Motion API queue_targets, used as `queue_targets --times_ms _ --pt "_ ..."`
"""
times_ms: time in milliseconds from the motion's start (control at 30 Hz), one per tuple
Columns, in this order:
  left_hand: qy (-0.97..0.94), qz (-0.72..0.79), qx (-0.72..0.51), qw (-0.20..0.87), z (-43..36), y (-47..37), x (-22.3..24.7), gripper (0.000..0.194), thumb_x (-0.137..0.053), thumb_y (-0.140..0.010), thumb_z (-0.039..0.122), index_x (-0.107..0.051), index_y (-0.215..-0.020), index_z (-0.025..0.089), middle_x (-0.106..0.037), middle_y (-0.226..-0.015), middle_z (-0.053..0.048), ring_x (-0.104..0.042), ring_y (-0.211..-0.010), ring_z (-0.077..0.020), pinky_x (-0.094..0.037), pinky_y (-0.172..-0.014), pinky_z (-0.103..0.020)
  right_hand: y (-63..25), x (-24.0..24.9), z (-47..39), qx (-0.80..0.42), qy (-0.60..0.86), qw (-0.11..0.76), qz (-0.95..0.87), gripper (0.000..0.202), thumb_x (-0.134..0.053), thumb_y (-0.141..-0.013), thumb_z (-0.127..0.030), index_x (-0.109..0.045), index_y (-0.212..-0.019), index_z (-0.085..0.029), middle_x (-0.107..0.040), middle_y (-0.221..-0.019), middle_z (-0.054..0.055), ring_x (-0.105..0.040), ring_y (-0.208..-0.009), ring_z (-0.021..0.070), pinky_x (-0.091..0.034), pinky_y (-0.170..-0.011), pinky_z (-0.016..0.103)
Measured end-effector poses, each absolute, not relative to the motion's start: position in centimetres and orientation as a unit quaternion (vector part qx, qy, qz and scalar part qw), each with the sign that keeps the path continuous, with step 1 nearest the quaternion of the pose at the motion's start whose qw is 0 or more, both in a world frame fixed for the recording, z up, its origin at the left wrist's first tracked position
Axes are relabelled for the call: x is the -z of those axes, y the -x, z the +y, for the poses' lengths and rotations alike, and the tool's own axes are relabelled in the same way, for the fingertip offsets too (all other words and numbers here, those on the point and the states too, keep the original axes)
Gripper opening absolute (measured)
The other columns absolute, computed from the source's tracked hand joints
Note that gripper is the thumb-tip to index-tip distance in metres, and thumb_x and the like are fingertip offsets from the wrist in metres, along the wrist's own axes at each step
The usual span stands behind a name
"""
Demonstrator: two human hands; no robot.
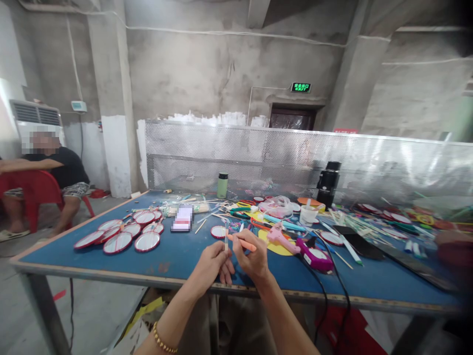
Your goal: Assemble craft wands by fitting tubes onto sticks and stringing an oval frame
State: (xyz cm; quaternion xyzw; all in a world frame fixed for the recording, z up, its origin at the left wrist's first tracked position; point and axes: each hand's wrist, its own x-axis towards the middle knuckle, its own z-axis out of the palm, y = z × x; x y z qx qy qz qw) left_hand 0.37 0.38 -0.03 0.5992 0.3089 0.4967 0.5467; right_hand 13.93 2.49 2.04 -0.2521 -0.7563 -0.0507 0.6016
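Note:
Near the table's front edge, my left hand (215, 260) is closed on a thin pale strip (226, 240), which stands upright between thumb and fingers. An orange pen (244, 242) is gripped in my right hand (254, 257), its tip pointing left at the strip. Whether the tip touches the strip is too small to tell. Just behind the hands lies a small round red-rimmed disc (218, 231). To the right of my right hand are a pink glue gun (280, 236) and a purple device with a pale face (314, 255).
Several red-rimmed round discs (117, 242) overlap at the left, near a phone (182, 218). Behind stand a green bottle (222, 186), a white cup (308, 215) and a black flask (328, 185). Black cables (338, 281) hang over the front edge. A person (66, 165) sits at far left.

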Motion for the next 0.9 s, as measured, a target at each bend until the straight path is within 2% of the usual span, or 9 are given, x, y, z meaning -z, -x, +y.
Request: queue_targets --times_ms 333,900 --pt "-0.605 0.313 -0.492 0.542 0.26 -0.34 -0.09 0.023 -0.051 -0.084 0.04 -0.046 -0.076 0.019 -0.066 -0.056 -0.001 -0.06 -0.035 -0.0127 -0.039 -0.032 -0.017 -13.77 -2.44 2.38 0.058 0.256 0.614 -0.745 0.015 -0.052 -0.086 -0.013 -0.061 -0.076 -0.019 -0.057 -0.061 -0.002 -0.05 -0.052 0.0106 -0.042 -0.054 0.023" --pt "-0.606 0.318 -0.492 0.538 0.46 -0.39 0.07 0.017 -0.048 -0.084 0.034 -0.046 -0.077 0.019 -0.066 -0.054 0.0 -0.06 -0.034 -0.0122 -0.039 -0.031 -0.016 -13.84 -2.19 2.91 0.072 0.272 0.62 -0.733 0.014 -0.053 -0.086 -0.014 -0.062 -0.077 -0.019 -0.058 -0.065 0.0 -0.053 -0.058 0.0113 -0.044 -0.058 0.023"
